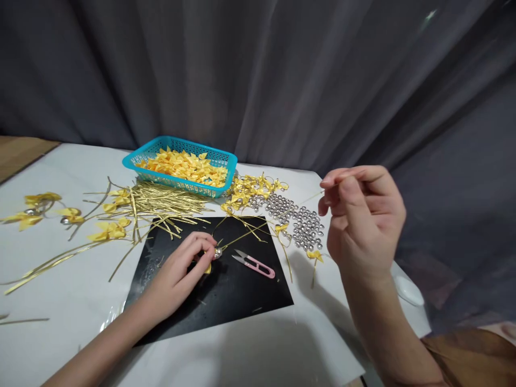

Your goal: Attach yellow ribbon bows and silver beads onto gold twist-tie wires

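Note:
My left hand (183, 271) rests on a black mat (226, 295), its fingers pinched on a small silver bell (217, 252) with a bit of yellow ribbon under it. A thin gold cord (258, 228) runs from the bell up and right to my right hand (360, 215), which is raised above the table with thumb and forefinger pinched on the cord's end. Pink thread snips (253, 264) lie on the mat just right of the bell.
A teal basket (223, 158) of yellow bows stands at the back. Gold cords (161, 201) lie in a heap before it, silver bells (300, 220) to the right, finished yellow bows (108, 230) at the left. A grey curtain hangs behind the white table (60, 279).

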